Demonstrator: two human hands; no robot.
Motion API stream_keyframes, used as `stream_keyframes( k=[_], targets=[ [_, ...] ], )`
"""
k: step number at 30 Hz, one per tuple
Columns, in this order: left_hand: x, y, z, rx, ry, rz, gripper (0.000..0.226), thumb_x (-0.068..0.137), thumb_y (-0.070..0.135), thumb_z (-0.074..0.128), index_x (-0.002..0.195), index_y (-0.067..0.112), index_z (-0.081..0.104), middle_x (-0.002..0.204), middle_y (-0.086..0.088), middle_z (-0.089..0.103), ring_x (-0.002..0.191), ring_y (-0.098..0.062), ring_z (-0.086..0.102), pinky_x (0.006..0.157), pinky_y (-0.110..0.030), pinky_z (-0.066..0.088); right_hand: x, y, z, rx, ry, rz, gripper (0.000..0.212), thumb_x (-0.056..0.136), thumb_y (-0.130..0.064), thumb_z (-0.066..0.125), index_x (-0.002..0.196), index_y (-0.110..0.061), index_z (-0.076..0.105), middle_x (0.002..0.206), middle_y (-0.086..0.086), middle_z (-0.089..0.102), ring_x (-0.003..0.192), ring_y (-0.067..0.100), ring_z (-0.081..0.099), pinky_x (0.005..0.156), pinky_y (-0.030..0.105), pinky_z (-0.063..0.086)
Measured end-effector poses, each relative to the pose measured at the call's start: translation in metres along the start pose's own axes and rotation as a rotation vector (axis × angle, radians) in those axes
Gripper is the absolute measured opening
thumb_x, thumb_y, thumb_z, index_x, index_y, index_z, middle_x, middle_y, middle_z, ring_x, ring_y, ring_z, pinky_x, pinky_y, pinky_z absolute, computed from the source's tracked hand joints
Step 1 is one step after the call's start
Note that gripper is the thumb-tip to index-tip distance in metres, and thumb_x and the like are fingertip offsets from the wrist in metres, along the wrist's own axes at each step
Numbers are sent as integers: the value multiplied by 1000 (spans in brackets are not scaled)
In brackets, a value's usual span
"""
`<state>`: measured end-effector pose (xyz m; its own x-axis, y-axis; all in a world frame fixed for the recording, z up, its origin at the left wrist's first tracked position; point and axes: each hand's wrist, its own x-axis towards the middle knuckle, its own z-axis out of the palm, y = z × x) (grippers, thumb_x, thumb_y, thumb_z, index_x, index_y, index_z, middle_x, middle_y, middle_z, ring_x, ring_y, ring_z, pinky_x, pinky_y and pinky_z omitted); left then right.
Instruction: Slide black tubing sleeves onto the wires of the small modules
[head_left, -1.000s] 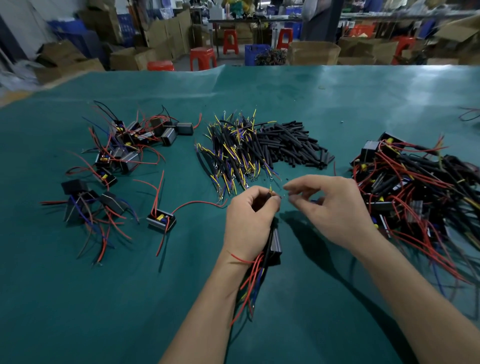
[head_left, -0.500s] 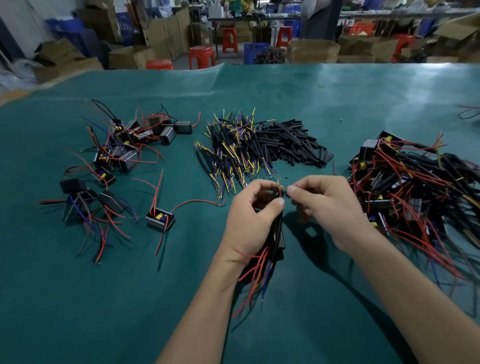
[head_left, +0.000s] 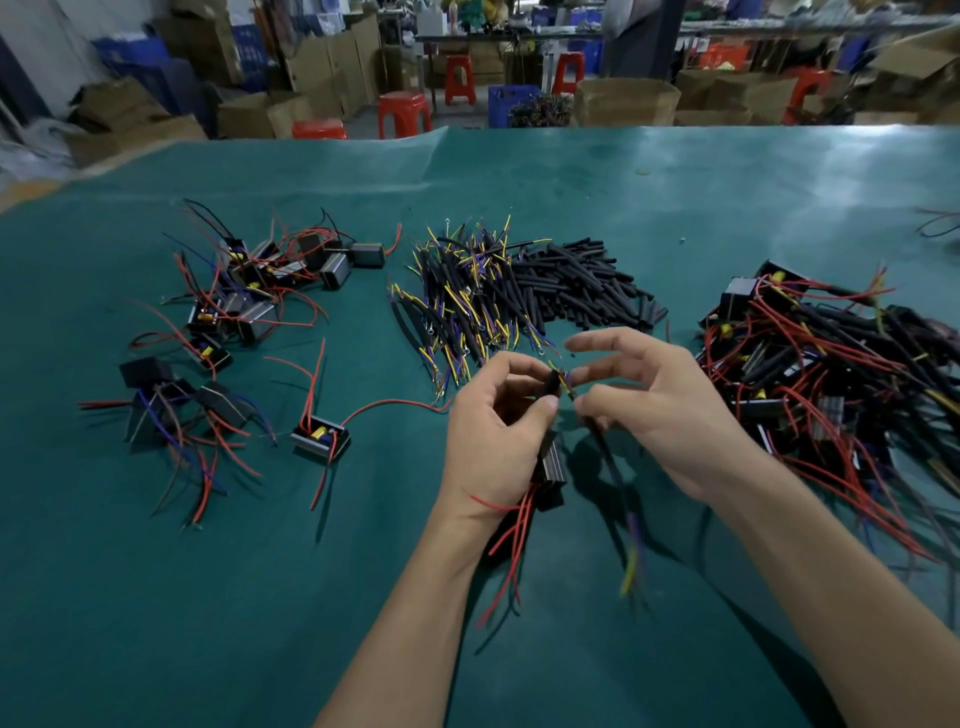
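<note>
My left hand (head_left: 496, 431) grips a small black module (head_left: 551, 464) with red wires (head_left: 511, 540) trailing down past my wrist. Its thumb and forefinger pinch the wire ends at the top. My right hand (head_left: 660, 410) is close beside it, thumb and lower fingers pinching a black sleeved wire (head_left: 608, 457) that hangs down and ends in yellow and blue tips (head_left: 631, 564). The index finger of that hand is stretched out. Behind the hands lie a pile of loose black tubing sleeves (head_left: 587, 286) and a pile of sleeved yellow and blue wires (head_left: 467, 306).
Modules with red wires lie scattered at the left (head_left: 249, 291), one alone (head_left: 319, 439) near my left hand. A dense heap of modules and wires (head_left: 831, 364) fills the right. The green table cover (head_left: 208, 597) reaches to cartons and red stools beyond.
My right hand has pulled down and right, drawing the black sleeved wire out so it now hangs below. Its fingers have spread. My left hand holds the module in about the same place.
</note>
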<state>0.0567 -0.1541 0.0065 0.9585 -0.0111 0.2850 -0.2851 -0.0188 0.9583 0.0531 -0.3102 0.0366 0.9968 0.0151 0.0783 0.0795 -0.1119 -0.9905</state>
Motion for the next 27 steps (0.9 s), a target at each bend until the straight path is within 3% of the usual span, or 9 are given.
stream_keyframes(
  k=[3, 8, 11, 14, 17, 22, 27],
  targets=[
    [-2, 1, 1, 3, -37, 3, 36, 81, -16, 64, 84, 20, 66, 84, -9, 74, 73, -9, 64, 72, -22, 51, -1, -3, -5, -74, -61, -8, 54, 80, 14, 57, 106, -28, 78, 103, 6, 67, 60, 16, 50, 59, 24, 43],
    [-3, 2, 1, -9, -85, -21, 40, 79, -19, 65, 79, 20, 67, 75, 17, 73, 72, 3, 66, 71, -13, 49, -3, -7, -11, -47, -210, 41, 54, 78, 20, 48, 102, -18, 78, 103, 12, 66, 63, 22, 43, 55, 22, 40],
    [-2, 3, 1, 10, -64, -19, 40, 78, -16, 67, 77, 23, 69, 73, 13, 71, 69, -2, 63, 70, -17, 51, -2, -7, -13, -10, -215, 47, 48, 79, 23, 49, 102, -11, 72, 100, 12, 65, 60, 16, 48, 51, 20, 42],
    [-2, 3, 2, 9, -50, -36, 40, 80, -16, 67, 77, 23, 69, 72, 14, 71, 68, -1, 64, 70, -16, 50, -1, -6, -19, 43, -209, 54, 40, 79, 24, 54, 96, -11, 64, 94, 7, 65, 62, 21, 48, 51, 21, 42],
    [-2, 4, 2, -1, -45, -54, 39, 80, -16, 67, 76, 22, 70, 72, 13, 72, 67, -2, 64, 68, -16, 50, 0, -5, -24, -47, -146, -4, 36, 76, 22, 62, 89, -13, 62, 93, 9, 67, 59, 22, 49, 55, 27, 45],
    [-5, 3, -1, 41, -29, -65, 32, 80, -7, 73, 80, 25, 76, 78, -8, 75, 71, -16, 66, 72, -35, 55, 1, -7, -32, -235, -60, -108, 35, 74, 11, 76, 84, -22, 69, 97, 2, 70, 60, 19, 57, 66, 40, 43],
    [-7, 6, -4, 274, -21, 114, 28, 76, 4, 79, 92, 28, 81, 87, 10, 66, 84, -9, 64, 72, -28, 51, -1, -14, -38, -438, -84, -187, 32, 75, 6, 76, 83, -25, 71, 80, -1, 76, 68, 22, 72, 68, 38, 57]
  ],
)
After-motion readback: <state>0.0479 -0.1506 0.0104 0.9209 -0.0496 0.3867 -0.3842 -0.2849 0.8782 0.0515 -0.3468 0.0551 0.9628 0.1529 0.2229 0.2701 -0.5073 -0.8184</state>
